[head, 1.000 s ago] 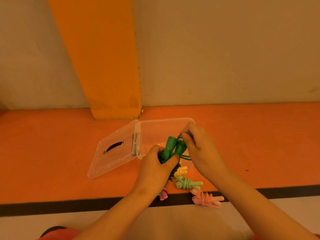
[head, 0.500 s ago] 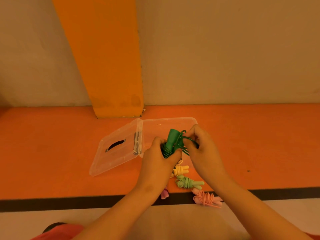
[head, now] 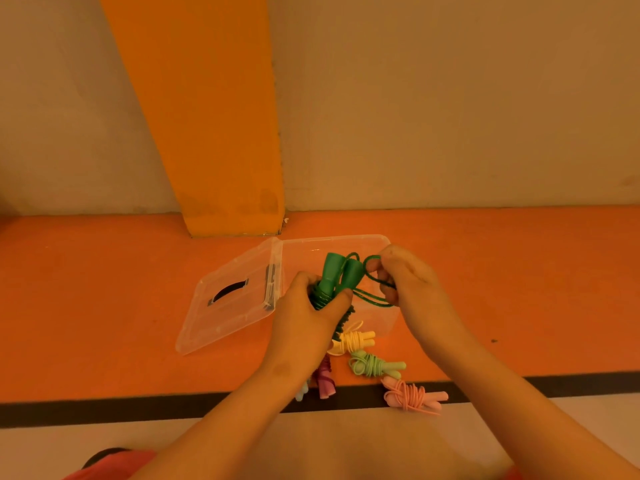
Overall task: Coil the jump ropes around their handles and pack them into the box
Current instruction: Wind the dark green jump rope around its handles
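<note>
Over the box [head: 332, 239], left hand [head: 304, 327] grips the part-coiled green rope [head: 333, 276], right hand [head: 412, 292] pinches its loose end [head: 374, 300]; coiled ropes [head: 412, 396] lie unpacked.

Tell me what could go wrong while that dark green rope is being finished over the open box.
The right hand pinches only a loose loop of the dark green jump rope; a slip could unwind the coils the left hand grips. The pink rope lies beside the right forearm and might get swept away.
</note>
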Available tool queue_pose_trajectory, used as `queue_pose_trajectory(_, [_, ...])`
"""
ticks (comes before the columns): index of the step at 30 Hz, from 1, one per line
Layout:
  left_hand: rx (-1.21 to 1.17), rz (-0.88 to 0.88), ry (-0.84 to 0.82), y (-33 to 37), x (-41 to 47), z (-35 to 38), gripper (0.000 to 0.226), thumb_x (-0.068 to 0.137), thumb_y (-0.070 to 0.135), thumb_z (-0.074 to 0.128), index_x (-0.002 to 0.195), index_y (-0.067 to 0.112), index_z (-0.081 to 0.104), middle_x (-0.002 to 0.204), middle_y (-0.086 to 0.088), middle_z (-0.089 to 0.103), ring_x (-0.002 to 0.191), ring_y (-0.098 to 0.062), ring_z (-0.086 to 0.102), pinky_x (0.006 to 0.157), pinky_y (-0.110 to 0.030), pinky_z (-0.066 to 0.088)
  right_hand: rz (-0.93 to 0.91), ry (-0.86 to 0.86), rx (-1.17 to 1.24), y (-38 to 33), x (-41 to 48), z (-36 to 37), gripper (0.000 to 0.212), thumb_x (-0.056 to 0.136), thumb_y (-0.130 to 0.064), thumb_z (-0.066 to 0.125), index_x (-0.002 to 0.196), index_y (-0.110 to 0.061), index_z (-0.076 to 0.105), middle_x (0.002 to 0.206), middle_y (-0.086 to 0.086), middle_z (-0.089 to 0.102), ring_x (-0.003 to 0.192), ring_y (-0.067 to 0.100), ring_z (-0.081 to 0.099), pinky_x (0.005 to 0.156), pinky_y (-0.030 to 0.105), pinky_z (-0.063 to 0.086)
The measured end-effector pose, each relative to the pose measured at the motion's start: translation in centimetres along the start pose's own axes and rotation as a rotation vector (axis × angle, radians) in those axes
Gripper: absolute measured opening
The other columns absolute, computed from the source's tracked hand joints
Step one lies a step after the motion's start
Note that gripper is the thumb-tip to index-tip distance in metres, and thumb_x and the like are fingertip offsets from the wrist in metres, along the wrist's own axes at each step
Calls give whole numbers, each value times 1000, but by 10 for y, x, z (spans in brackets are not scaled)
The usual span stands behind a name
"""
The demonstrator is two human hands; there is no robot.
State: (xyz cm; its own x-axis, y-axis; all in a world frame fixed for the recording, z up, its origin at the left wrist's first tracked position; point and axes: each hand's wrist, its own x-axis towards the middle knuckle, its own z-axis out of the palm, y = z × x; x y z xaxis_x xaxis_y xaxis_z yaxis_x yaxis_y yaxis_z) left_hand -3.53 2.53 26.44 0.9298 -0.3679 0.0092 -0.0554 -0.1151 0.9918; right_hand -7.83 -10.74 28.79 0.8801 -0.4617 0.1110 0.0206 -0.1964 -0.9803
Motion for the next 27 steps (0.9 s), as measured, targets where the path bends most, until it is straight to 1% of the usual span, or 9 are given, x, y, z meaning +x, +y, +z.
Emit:
queue_pose_trajectory(2, [24,24,-2,1,-2,0,13,87,17,68,92,18,56,80,-2,69,65,-6,67,55,-23,53,4,6,46,0,1,-2,29,98,-12,44,70,-12,53,62,-2,48,47,4,35,48,20,29])
queue_pose_trajectory(5, [64,54,1,-1,-4,1,14,86,18,69,92,19,56,83,-4,69,71,-11,68,60,-30,55,-52,9,1,5,-1,-1,20,96,-13,50,79,-7,56,53,-12,46,46,2,36,46,17,30])
queue_pose_trajectory(7, [83,78,3,-2,-5,3,16,85,19,70,93,20,56,82,-2,69,71,-10,68,63,-29,55,-87,40,-18,10,-2,2,14,94,-10,55,80,-11,54,59,-10,52,48,0,42,48,13,33])
queue_pose_trajectory(10, [97,89,-11,-2,-4,4,19,85,19,70,97,20,55,82,0,70,71,-7,68,66,-29,56,-172,80,-110,17,-2,8,20,92,-4,56,78,-17,50,72,3,58,62,13,53,56,19,41])
queue_pose_trajectory(12, [97,89,-13,-2,-4,5,21,85,19,70,100,19,55,82,1,70,72,-6,68,67,-30,56,-212,90,-157,19,-2,11,20,92,-1,54,78,-14,50,75,3,58,72,18,56,61,20,43])
queue_pose_trajectory(15, [133,101,-5,-4,-5,5,22,85,21,70,99,21,53,82,2,68,71,-6,66,66,-30,55,-239,101,-232,21,-5,18,19,96,-1,46,83,-16,48,82,-4,53,76,8,50,63,16,39])
queue_pose_trajectory(17, [152,105,0,-5,-5,5,22,85,23,70,99,22,53,81,4,66,69,-4,63,62,-25,52,-246,96,-239,21,-8,22,16,97,-2,42,89,-14,48,89,-5,49,81,4,47,67,15,39])
queue_pose_trajectory(21, [188,131,11,-5,-4,4,24,86,25,69,102,20,53,79,6,63,66,0,59,55,-16,44,-265,52,-203,21,-12,25,28,97,1,40,94,-27,43,99,-11,42,87,-8,46,73,10,40])
queue_pose_trajectory(27, [173,136,-11,-4,-3,0,23,87,29,69,100,19,53,77,3,64,64,0,60,56,-20,48,-336,-46,-286,23,-11,19,28,93,7,43,112,-13,42,106,-14,36,92,-15,40,81,3,34])
